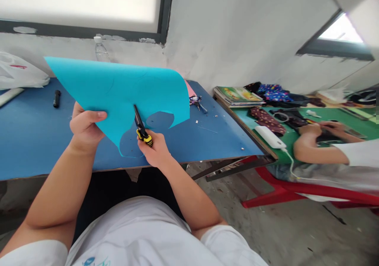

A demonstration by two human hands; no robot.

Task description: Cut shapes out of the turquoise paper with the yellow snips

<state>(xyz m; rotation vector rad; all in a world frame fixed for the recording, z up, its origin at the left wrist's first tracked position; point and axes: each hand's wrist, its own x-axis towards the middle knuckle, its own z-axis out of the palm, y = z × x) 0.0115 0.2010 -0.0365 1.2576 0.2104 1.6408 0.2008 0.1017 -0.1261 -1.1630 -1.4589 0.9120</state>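
Over the table point(213, 139), scissors point(141, 126) tip-forward, slightly left.

The sheet point(118, 86) was above the surface point(219, 139), its near left edge in the left hand point(87, 123); the scissors point(140, 123), in the right hand point(155, 149), were at its near side. Behind the sheet was a bottle point(101, 52), near the wall point(204, 40). Left of the sheet lay a marker point(57, 99), with a bag point(22, 72) farther left. A small bundle point(197, 102) lay just beyond its right edge. Right of the surface, a second table point(296, 133) bore books point(239, 96) at its far left, cloths point(275, 94) beside them and a power block point(271, 137) nearer the front.
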